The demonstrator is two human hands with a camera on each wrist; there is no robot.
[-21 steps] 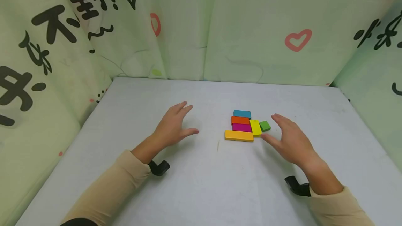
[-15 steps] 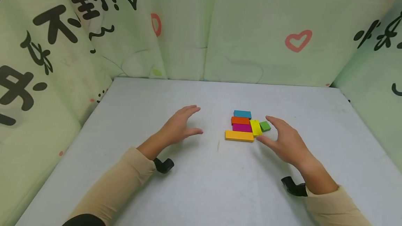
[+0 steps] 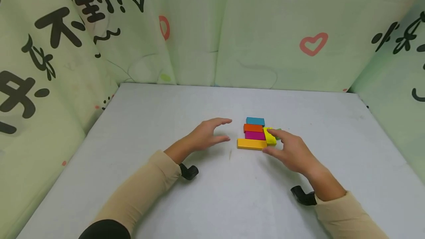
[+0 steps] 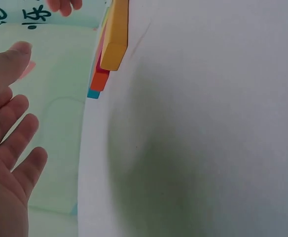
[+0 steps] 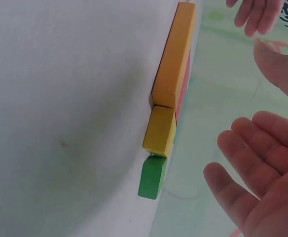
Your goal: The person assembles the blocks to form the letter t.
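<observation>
Flat colored blocks lie grouped right of the table's middle in the head view. Blue point(image 3: 255, 121), orange-red point(image 3: 253, 128), magenta point(image 3: 254, 135) and long amber point(image 3: 251, 144) blocks form a stack of rows. A yellow block point(image 3: 270, 140) stands crosswise at their right ends. The green block point(image 5: 153, 177) beside it is mostly covered by my right fingers in the head view. My left hand point(image 3: 207, 135), fingers and thumb apart, hovers left of the blocks and holds nothing. My right hand point(image 3: 292, 152) overlaps the group's right side in this view, thumb and fingers spread, also holding nothing.
The blocks lie on a white table point(image 3: 219, 194). Pale green curtains point(image 3: 265, 28) with black lettering and red hearts enclose its back and sides. Black curved pieces point(image 3: 189, 172) are worn at both wrists, below the beige sleeves point(image 3: 146, 183).
My left hand has moved right toward the blocks. My right hand has moved left, now overlapping the yellow and green blocks. The blocks stay in the same arrangement.
</observation>
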